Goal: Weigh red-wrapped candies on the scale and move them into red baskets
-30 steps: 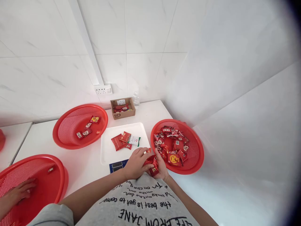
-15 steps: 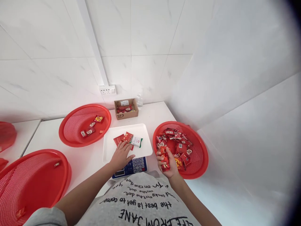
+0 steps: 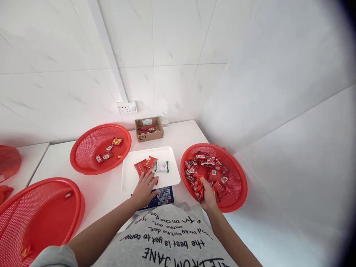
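Observation:
My left hand (image 3: 144, 189) lies open on the near edge of the white tray (image 3: 169, 174) of the scale, fingers spread beside several red packets (image 3: 146, 165) and a white-green packet (image 3: 162, 166). My right hand (image 3: 205, 193) is inside the near rim of the red basket (image 3: 239, 181) on the right, fingers closed on red snack packets (image 3: 199, 188). That basket holds a heap of red packets (image 3: 208, 168).
The scale's blue keypad (image 3: 162, 195) shows below the tray. A red basket (image 3: 83, 148) with a few packets stands at the back left, another red basket (image 3: 36, 218) at the near left. A small cardboard box (image 3: 148, 129) and a clear bottle (image 3: 165, 119) stand by the wall.
My hands parted from the packets held together before me. The left hand went onto the tray and opened; the right hand carried its packets over into the right basket.

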`<state>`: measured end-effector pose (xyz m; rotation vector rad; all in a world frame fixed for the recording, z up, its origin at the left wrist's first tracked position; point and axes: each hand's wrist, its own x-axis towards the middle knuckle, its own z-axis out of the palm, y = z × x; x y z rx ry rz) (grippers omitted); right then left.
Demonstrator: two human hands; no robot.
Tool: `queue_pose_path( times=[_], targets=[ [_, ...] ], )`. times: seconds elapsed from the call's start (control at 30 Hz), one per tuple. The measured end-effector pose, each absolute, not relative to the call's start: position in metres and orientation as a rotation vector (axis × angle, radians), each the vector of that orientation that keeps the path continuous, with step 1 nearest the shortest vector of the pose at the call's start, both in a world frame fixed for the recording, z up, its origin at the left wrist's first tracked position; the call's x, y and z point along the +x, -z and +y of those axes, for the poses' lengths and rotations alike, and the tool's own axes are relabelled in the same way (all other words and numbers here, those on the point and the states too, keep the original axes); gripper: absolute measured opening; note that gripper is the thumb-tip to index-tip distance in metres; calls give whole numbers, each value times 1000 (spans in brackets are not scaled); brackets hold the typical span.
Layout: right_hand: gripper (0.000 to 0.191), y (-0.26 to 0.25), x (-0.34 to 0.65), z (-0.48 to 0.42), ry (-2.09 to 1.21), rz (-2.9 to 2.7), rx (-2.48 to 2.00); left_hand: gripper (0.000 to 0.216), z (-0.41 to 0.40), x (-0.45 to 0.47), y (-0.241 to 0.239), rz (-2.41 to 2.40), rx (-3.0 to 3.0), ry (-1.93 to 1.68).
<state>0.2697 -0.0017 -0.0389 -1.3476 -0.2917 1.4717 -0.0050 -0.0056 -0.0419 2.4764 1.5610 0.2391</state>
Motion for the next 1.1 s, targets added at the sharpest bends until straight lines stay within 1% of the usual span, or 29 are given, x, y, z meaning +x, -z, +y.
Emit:
queue_pose_path(
  times=[0.07,0.23,0.3,0.5,0.67,0.77,0.87,1.0,1.1],
  targets=[
    [32,40,266,-2,-1446,-345,-1356,55,5,-4,41,1599,2477,-254],
    [35,41,264,-3,-1431,-410,-1351,74,40,3,46,1801,2345,-198],
    [37,40,264,-4,-1423,-407,-1356,75,48,5,51,1808,2317,-146],
    [38,37,263,-4,-1417,-422,-1369,67,46,9,58,1651,2476,-148],
    [38,38,263,-4,-1414,-430,-1362,46,46,8,56,1681,2518,-209],
    [38,39,263,-4,-1407,-441,-1373,40,47,5,54,1713,2507,-244],
    [39,42,262,-5,-1388,-457,-1398,39,45,1,54,1727,2488,-312],
    [41,45,259,-5,-1337,-509,-1402,45,42,-9,55,1801,2371,-418],
    [40,45,258,-6,-1331,-547,-1417,49,43,-21,54,1898,2228,-426]
  ],
)
